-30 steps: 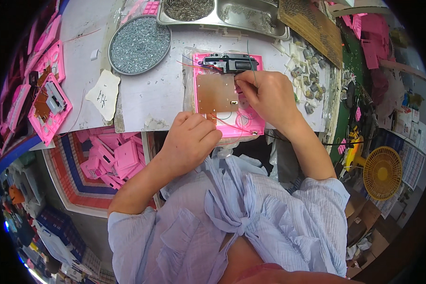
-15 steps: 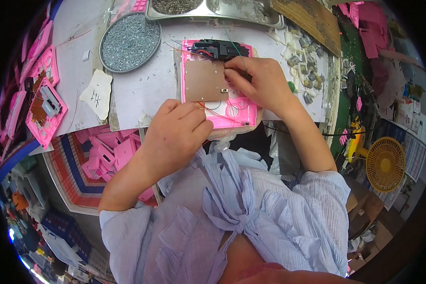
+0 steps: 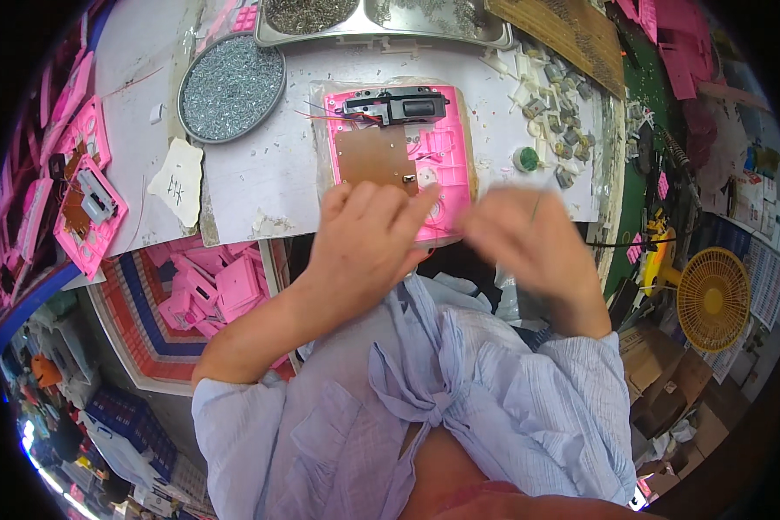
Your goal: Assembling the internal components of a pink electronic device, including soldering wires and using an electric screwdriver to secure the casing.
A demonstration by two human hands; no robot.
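A pink plastic housing (image 3: 456,143) lies on a pad on the white worktop in front of me. Fitted across its far end is a black mechanism (image 3: 394,106), and a brown circuit board (image 3: 368,154) covers its left half. My left hand (image 3: 364,227) grips the housing's near edge, its curled fingers over the board's near end and its thumb low by an orange wire. Off the near right corner, my right hand (image 3: 529,238) is curled and blurred by motion. A thin green wire (image 3: 536,206) shows against it and appears held; its fingertips are smeared.
A round tray of small metal screws (image 3: 232,87) and a torn white card (image 3: 178,184) lie leftward. A divided metal tray (image 3: 381,36) stands behind. Small motors (image 3: 559,121) and a green-topped pot (image 3: 525,159) sit rightward. Pink casings (image 3: 234,282) fill a bin below.
My right hand has left the board and swung right and nearer, with the green wire moving along. My left hand has shifted right along the housing's near edge. The black mechanism is more exposed.
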